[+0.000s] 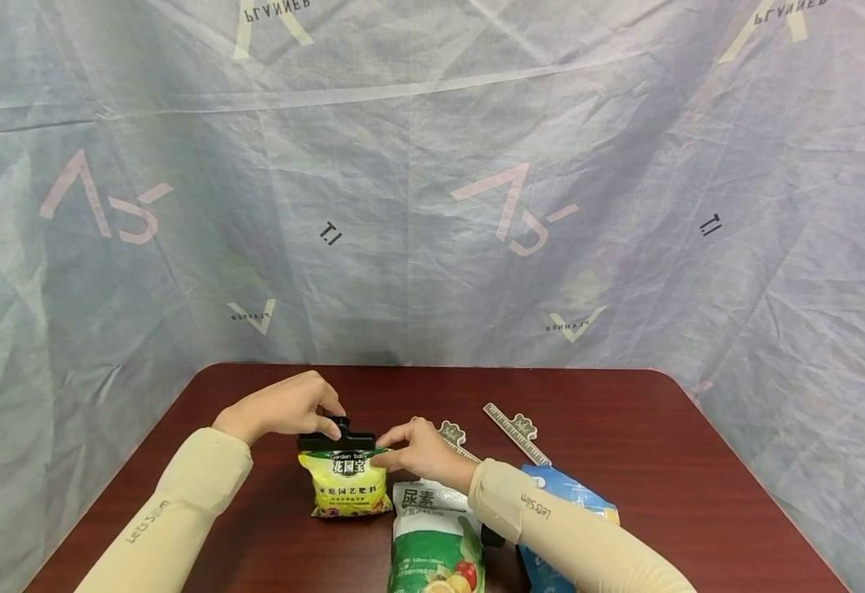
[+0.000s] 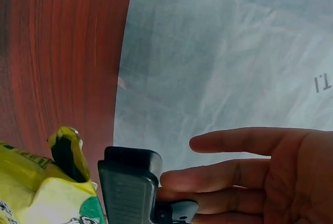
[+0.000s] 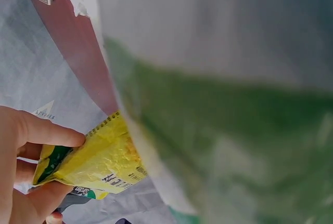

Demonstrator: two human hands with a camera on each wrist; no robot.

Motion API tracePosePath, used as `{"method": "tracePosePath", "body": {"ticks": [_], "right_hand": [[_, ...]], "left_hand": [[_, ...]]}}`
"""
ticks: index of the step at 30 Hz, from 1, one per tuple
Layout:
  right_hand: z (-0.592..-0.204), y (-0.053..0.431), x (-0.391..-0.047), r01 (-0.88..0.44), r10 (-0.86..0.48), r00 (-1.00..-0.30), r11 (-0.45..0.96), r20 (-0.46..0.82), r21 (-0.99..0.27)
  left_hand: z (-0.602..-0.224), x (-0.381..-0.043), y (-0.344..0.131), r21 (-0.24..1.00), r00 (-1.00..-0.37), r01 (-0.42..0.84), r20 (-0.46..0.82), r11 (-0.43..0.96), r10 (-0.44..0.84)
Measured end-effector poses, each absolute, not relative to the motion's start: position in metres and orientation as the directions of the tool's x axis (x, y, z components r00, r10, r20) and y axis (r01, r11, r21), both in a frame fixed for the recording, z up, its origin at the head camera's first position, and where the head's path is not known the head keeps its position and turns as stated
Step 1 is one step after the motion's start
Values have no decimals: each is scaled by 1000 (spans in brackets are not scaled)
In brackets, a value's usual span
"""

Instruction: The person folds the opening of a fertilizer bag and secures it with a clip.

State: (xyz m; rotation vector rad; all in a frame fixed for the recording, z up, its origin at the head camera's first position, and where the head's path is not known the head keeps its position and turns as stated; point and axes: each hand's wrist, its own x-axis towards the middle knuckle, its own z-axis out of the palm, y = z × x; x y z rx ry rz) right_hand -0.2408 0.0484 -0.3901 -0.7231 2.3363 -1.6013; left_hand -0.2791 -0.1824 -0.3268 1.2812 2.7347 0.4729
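Note:
A small yellow fertilizer bag [image 1: 347,486] with a green top band stands upright on the table. A wide black clip [image 1: 336,442] lies across its top edge. My left hand [image 1: 292,405] reaches in from the left and pinches the clip's handle between thumb and fingers; in the left wrist view the fingertips lie against the clip [image 2: 127,187], beside the bag's folded corner. With my right hand [image 1: 428,455] I pinch the upper right corner of the bag, thumb on the front and fingers behind, as the right wrist view shows on the yellow bag [image 3: 104,159].
A white-and-green bag [image 1: 436,548] stands in front of my right hand. Under my right forearm a blue bag [image 1: 566,490] and a dark clip part [image 1: 490,537] show. Two ruler-edged clips lie behind, one [image 1: 517,432] at the right, another [image 1: 453,434] partly covered by my hand.

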Motion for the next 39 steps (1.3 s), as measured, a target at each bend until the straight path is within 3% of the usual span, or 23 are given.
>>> {"method": "tracePosePath", "body": {"ticks": [12,22,32,39], "right_hand": [[-422,46,-263,-264,-495,-864,295,89,-918],[-423,48,-264,-253,-529,-843,228,98,-940],[-423,50,-267,-365,-496,-859,418,127,-832],[-423,51,-267,-350,-479,-870,434,116,-830]], "left_hand": [[-327,-280,-179,326,-677,697,5,638,736],[-324,-277,-177,302,-686,690,-20,658,728],[-325,-278,-170,305,-660,715,-3,629,751],[-330,-280,-169,306,-658,717,1,627,753]]}}
